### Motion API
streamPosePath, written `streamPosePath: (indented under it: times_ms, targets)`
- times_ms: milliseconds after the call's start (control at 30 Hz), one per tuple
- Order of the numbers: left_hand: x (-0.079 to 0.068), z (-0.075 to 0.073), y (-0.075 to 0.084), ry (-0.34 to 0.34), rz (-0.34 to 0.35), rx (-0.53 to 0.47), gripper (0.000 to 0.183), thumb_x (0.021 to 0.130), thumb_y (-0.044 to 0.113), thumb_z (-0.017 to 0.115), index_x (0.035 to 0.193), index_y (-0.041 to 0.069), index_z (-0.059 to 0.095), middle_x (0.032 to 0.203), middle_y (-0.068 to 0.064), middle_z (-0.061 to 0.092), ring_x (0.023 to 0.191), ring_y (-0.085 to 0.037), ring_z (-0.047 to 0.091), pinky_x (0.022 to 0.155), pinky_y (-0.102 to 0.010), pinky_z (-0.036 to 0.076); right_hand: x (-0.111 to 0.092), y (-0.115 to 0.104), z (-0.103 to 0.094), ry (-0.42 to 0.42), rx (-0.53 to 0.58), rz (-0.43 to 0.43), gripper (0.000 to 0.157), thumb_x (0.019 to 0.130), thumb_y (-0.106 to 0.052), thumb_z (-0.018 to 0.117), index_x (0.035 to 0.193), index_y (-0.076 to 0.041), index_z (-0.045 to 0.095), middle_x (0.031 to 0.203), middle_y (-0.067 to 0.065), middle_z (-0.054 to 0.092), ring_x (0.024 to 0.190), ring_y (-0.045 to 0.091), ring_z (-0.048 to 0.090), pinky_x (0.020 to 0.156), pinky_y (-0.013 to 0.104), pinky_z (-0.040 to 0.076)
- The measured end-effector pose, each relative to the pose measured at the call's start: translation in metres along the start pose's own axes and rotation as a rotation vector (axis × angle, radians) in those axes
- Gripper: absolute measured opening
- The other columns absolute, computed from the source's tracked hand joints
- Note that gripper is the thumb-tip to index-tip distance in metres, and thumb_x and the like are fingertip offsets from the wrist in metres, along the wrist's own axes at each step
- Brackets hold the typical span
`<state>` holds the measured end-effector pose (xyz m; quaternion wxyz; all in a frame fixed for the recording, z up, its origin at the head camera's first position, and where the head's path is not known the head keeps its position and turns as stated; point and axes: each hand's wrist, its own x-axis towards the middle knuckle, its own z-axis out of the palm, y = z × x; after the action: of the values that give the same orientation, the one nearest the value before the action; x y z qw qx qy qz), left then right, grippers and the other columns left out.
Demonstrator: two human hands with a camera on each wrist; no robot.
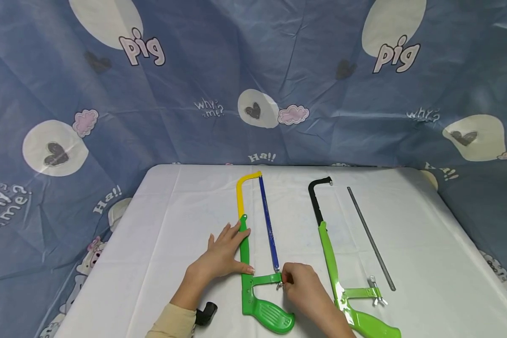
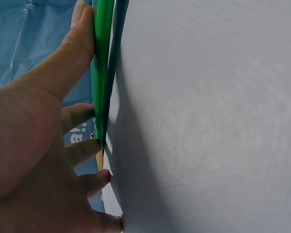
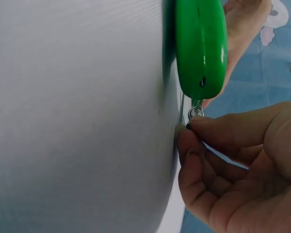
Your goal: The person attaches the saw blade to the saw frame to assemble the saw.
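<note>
A hacksaw with a green handle (image 1: pixel 247 300) and a yellow front bow (image 1: pixel 240 197) lies on the white table, its blue blade (image 1: pixel 268 220) running along the open side. My left hand (image 1: pixel 221 256) presses on the green frame with spread fingers, the thumb near the short cross arm (image 1: pixel 267 279). At the end of that arm, my right hand (image 1: pixel 306 288) pinches the small metal wing nut (image 1: pixel 279 285) between thumb and forefinger. The right wrist view shows the fingertips against the metal fitting (image 3: pixel 196 112), which they partly hide.
To the right lies a second hacksaw with a lime green handle (image 1: pixel 373 325) and black bow (image 1: pixel 315 202), a wing nut (image 1: pixel 380 301) on its arm. A loose grey blade (image 1: pixel 369 234) lies beside it. A black object (image 1: pixel 207 313) is by my left wrist. Printed cloth (image 1: pixel 219 136) hangs behind.
</note>
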<state>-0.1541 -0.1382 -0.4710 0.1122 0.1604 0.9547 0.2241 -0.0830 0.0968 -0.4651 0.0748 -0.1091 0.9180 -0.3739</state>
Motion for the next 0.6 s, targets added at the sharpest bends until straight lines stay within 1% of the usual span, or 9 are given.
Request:
streamPosePath:
  times_ms: [267, 367, 467, 600]
  targets:
    - [0.0007, 0.0005, 0.0001, -0.003, 0.002, -0.002, 0.104, 0.065, 0.057, 0.086, 0.153, 0.022, 0.040, 0.166, -0.010, 0.023, 0.154, -0.041, 0.015, 0.113, -0.077, 0.011, 0.0002, -0.0019, 0.0004, -0.010, -0.002, -0.003, 0.024, 0.075, 0.010, 0.068, 0.070, -0.012, 0.060, 0.061, -0.007, 0.055, 0.056, 0.006, 0.045, 0.050, 0.020, 0.038]
    - [0.0008, 0.0006, -0.0003, -0.004, 0.003, -0.007, 0.104, 0.065, 0.057, 0.086, 0.153, 0.022, 0.040, 0.166, -0.010, 0.023, 0.154, -0.041, 0.014, 0.113, -0.077, 0.011, -0.0007, -0.0040, -0.0014, -0.037, 0.002, 0.005, 0.020, 0.076, 0.006, 0.070, 0.073, -0.012, 0.061, 0.063, -0.007, 0.055, 0.058, 0.008, 0.046, 0.051, 0.021, 0.040]
    - [0.0003, 0.0003, -0.0004, -0.005, 0.003, -0.018, 0.105, 0.065, 0.057, 0.086, 0.153, 0.022, 0.040, 0.166, -0.011, 0.023, 0.154, -0.041, 0.014, 0.113, -0.077, 0.010, -0.0013, -0.0059, -0.0026, -0.061, 0.001, 0.004, 0.017, 0.077, -0.001, 0.073, 0.075, -0.012, 0.060, 0.062, -0.006, 0.054, 0.057, 0.008, 0.045, 0.050, 0.022, 0.038]
    - [-0.0004, -0.0001, -0.0003, -0.007, 0.005, -0.027, 0.106, 0.065, 0.058, 0.086, 0.153, 0.021, 0.040, 0.166, -0.011, 0.022, 0.154, -0.042, 0.014, 0.112, -0.078, 0.010, -0.0006, -0.0082, -0.0021, -0.048, -0.035, -0.019, 0.021, 0.078, -0.007, 0.076, 0.073, -0.014, 0.057, 0.059, -0.007, 0.050, 0.054, 0.007, 0.042, 0.048, 0.022, 0.035]
